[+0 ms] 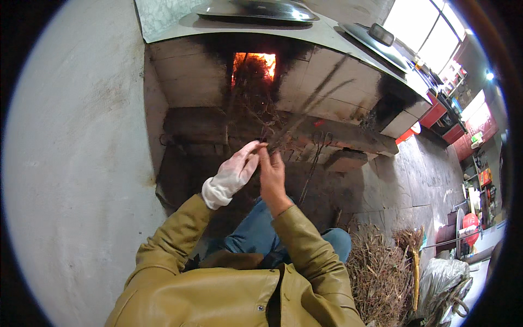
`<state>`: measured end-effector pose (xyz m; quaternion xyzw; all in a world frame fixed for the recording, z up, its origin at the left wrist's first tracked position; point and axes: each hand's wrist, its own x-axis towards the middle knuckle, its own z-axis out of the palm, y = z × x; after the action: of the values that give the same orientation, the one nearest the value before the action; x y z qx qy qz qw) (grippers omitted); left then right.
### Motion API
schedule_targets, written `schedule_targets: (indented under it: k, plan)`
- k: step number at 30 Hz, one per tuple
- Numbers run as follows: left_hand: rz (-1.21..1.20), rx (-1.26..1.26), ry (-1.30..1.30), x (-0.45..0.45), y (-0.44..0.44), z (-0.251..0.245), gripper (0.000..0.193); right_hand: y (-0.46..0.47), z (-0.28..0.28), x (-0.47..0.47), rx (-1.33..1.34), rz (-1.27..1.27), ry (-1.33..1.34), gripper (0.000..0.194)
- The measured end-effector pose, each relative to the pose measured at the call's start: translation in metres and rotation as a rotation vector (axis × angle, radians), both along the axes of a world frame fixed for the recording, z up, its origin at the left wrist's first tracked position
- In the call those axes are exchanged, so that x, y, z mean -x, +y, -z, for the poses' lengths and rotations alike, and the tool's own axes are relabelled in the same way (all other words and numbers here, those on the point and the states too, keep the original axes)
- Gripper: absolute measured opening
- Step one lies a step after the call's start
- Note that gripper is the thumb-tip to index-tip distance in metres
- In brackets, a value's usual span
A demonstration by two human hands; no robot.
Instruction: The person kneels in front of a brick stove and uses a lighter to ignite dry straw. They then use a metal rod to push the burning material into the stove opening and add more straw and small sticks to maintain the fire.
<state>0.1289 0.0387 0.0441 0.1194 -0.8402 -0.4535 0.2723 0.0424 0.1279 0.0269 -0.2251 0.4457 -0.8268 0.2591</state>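
My left hand, in a white and pinkish glove, meets my bare right hand in front of the stove. Together they grip the lower end of a forked dry branch, blurred, whose two prongs point up to the right. Exactly how the fingers close on it is partly hidden. Beyond my hands, flames burn in the square firebox opening of a tiled cooking stove. Thin twigs fill that opening and hang out over the ledge below.
Metal fire tongs lean on the ledge, right of my hands. A brick juts out nearby. Dry brushwood and a straw hand broom lie at my right. Metal lids cover the stovetop; a wall stands left.
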Motion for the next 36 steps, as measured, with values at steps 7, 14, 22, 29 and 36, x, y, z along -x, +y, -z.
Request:
schedule_targets:
  k: [7,14,22,29,36]
  plan:
    - [0.141,-0.535,-0.044,-0.072,-0.04,0.055,0.053,-0.037,0.042,-0.055,-0.207,-0.29,-0.216,0.027]
    - [-0.068,-0.22,-0.191,-0.065,-0.06,0.087,0.04,-0.044,0.048,-0.034,-0.397,-0.402,0.018,0.051]
    - [0.029,-0.584,-0.081,0.035,-0.079,0.099,0.022,0.031,0.048,0.025,-0.542,-0.269,-0.06,0.068]
    - [-0.139,-0.499,-0.215,0.054,-0.079,0.149,0.017,0.007,0.099,0.039,-0.61,-0.269,-0.414,0.073]
    - [-0.342,0.005,0.038,0.047,-0.067,0.148,0.031,0.063,0.065,0.074,-0.464,-0.213,-0.235,0.059]
